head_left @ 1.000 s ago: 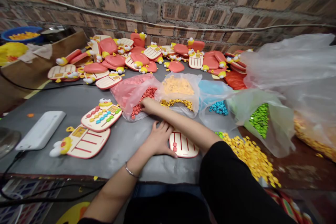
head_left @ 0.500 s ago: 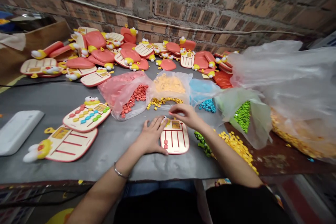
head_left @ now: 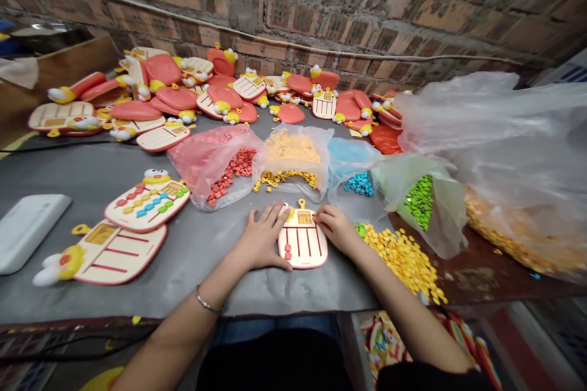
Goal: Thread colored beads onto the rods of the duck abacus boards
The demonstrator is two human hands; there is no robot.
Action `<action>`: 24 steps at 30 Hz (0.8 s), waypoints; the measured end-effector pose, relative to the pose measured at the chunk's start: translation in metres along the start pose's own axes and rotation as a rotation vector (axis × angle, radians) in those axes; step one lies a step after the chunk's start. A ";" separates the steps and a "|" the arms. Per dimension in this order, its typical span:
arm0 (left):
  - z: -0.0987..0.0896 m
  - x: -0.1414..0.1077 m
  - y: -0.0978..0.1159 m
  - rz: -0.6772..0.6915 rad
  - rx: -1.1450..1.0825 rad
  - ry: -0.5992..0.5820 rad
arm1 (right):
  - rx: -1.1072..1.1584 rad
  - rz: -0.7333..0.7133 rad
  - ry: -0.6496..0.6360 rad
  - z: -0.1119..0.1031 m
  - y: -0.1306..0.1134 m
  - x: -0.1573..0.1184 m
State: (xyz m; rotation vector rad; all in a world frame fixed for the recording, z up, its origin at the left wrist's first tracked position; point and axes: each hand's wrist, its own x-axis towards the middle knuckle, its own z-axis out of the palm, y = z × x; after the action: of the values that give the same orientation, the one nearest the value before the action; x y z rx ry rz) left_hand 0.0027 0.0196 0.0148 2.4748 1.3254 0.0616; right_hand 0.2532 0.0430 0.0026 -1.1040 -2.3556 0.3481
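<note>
A cream board with a red rim (head_left: 302,239) lies in front of me on the grey table top (head_left: 192,281). It has dark red vertical lines and a few red beads stacked at its lower left. My left hand (head_left: 262,239) rests spread on the table against the board's left edge, its fingertips by a small white and yellow piece (head_left: 285,211). My right hand (head_left: 337,229) touches the board's upper right edge, fingers curled. Anything inside those fingers is hidden.
Open plastic bags hold red (head_left: 232,172), yellow (head_left: 287,178), blue (head_left: 358,183) and green (head_left: 419,201) beads. A loose yellow bead pile (head_left: 403,259) lies right. Two other boards (head_left: 147,208) and a white slab (head_left: 27,232) are left; a heap of boards (head_left: 183,91) backs against a brick wall (head_left: 293,12).
My right hand has come from the red bag to the board's upper right edge. Red beads now sit on the board. My left hand has stayed by the board.
</note>
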 end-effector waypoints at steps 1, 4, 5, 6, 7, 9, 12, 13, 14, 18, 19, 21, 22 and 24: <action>0.001 0.000 0.000 0.002 0.002 0.006 | 0.026 0.011 -0.020 -0.003 -0.002 -0.003; 0.003 0.000 -0.001 0.018 0.008 0.027 | 0.117 0.052 -0.081 -0.009 -0.007 -0.008; 0.004 0.000 -0.002 0.024 0.010 0.033 | 0.137 0.064 -0.091 -0.008 -0.010 -0.007; 0.005 0.000 -0.002 0.030 0.011 0.038 | 0.151 0.075 -0.094 -0.006 -0.013 -0.004; 0.005 0.000 -0.003 0.034 0.011 0.043 | 0.162 0.082 -0.089 -0.001 -0.017 0.001; 0.006 0.000 -0.004 0.039 0.009 0.052 | 0.188 0.077 -0.065 0.012 -0.026 0.012; 0.005 0.000 -0.004 0.048 0.008 0.058 | 0.247 0.037 -0.048 0.027 -0.039 0.026; 0.005 0.000 -0.004 0.049 0.008 0.059 | 0.284 0.026 -0.087 0.028 -0.042 0.029; 0.004 0.000 -0.004 0.050 0.008 0.059 | 0.335 0.021 -0.149 0.026 -0.043 0.031; 0.005 0.000 -0.003 0.046 0.008 0.060 | 0.532 0.039 -0.330 0.004 -0.041 0.043; 0.005 0.001 -0.003 0.048 0.008 0.059 | 0.534 0.039 -0.288 -0.001 -0.041 0.050; 0.006 0.001 -0.003 0.055 0.005 0.059 | 0.491 0.019 -0.176 -0.003 -0.044 0.073; 0.006 0.001 -0.003 0.061 0.001 0.062 | 0.459 -0.002 -0.138 0.000 -0.048 0.089; 0.007 0.001 -0.004 0.067 -0.015 0.071 | 0.390 -0.053 -0.131 0.016 -0.055 0.124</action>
State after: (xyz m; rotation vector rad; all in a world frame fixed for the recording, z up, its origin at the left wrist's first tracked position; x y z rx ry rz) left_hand 0.0015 0.0211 0.0070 2.5255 1.2646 0.1760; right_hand 0.1425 0.1032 0.0550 -0.8520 -2.2880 0.8418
